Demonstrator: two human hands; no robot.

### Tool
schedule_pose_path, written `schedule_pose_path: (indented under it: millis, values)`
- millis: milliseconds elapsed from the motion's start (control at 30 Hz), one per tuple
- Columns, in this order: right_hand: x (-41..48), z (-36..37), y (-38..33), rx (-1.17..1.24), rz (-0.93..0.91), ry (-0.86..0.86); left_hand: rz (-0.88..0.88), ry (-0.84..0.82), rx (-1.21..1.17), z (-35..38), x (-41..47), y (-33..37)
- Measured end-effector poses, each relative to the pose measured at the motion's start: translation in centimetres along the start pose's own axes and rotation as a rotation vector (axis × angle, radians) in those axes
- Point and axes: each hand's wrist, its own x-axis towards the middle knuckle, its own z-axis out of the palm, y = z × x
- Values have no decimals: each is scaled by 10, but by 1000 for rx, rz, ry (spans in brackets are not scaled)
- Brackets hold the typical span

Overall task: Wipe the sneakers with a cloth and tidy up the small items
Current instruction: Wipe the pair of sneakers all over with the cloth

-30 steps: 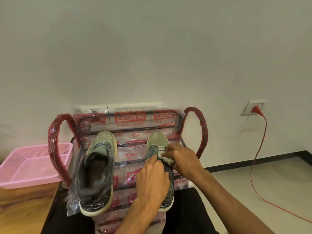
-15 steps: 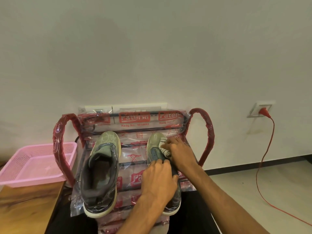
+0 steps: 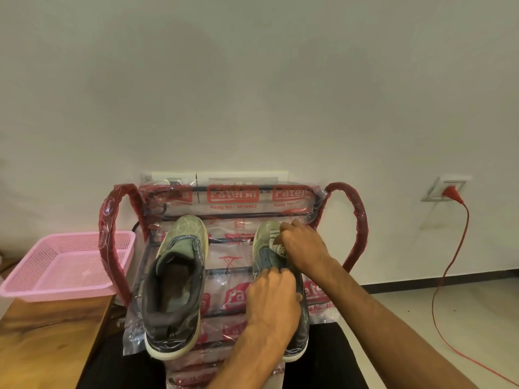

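Presently, two grey-green sneakers lie side by side, toes towards the wall [image 3: 252, 94], on a plastic-wrapped rack [image 3: 233, 258] with red looped ends.

Left sneaker [image 3: 174, 279]: untouched, opening facing up, heel at the rack's near edge.

Right sneaker [image 3: 264, 234]: under both hands. The left hand [image 3: 273, 296] covers its middle and opening, fingers curled over the upper and gripping it. The right hand [image 3: 304, 245] is at the toe, fingers bunched round a small white cloth [image 3: 276, 247] with a dark stitched edge and pressing it against the top of the toe area. Only part of the cloth shows past the fingers.

Surroundings: a pink mesh basket [image 3: 56, 293] stands on the corner of a wooden desk [image 3: 47, 332] just left of the rack; whether it touches the rack's left loop cannot be told. A pale scrap lies on its floor, too small to identify. On the wall to the right, a red plug [image 3: 452, 191] sits in a socket, and its red cable [image 3: 467, 217] drops to the pale floor [image 3: 421, 318] and trails towards the near right corner.
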Motion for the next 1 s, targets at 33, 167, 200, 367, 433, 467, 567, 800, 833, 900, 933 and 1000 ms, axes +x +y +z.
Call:
schedule_pose_path:
  millis: [33, 167, 200, 367, 433, 467, 567, 800, 833, 900, 933, 1000]
  values:
    - [1, 0, -2, 20, -31, 2, -4, -3, -1, 0, 0, 0]
    - [-1, 0, -2, 48, -75, -5, -15, -3, 7, 1, 0, 0]
    - [-3, 0, 1, 7, -51, -2, -15, -4, 12, 1, 0, 0]
    - [-2, -5, 3, -125, 3, -68, -7, -12, 16, 2, -1, 0]
    - [3, -8, 6, -99, 52, -63, 2, 3, 14, 5, -1, -1]
    - [4, -8, 8, -76, 73, -35, 7, 9, 16, 7, -2, -2]
    - [1, 0, 10, 39, 47, 49, 17, 17, 34, 12, -1, -3]
    - [-21, 13, 29, -14, -46, 32, 22, 3, 38, 10, 6, -4]
    - [-21, 14, 27, -5, -27, 56, 19, -1, 40, 9, 7, -4]
    - [-19, 13, 22, 53, 29, 122, 14, -8, 45, 9, 8, -4]
    - [-18, 15, 19, 93, 40, 162, 13, -7, 48, 9, 9, -4]
    - [-17, 20, 17, 126, -5, 173, 11, -1, 48, 7, 9, -5]
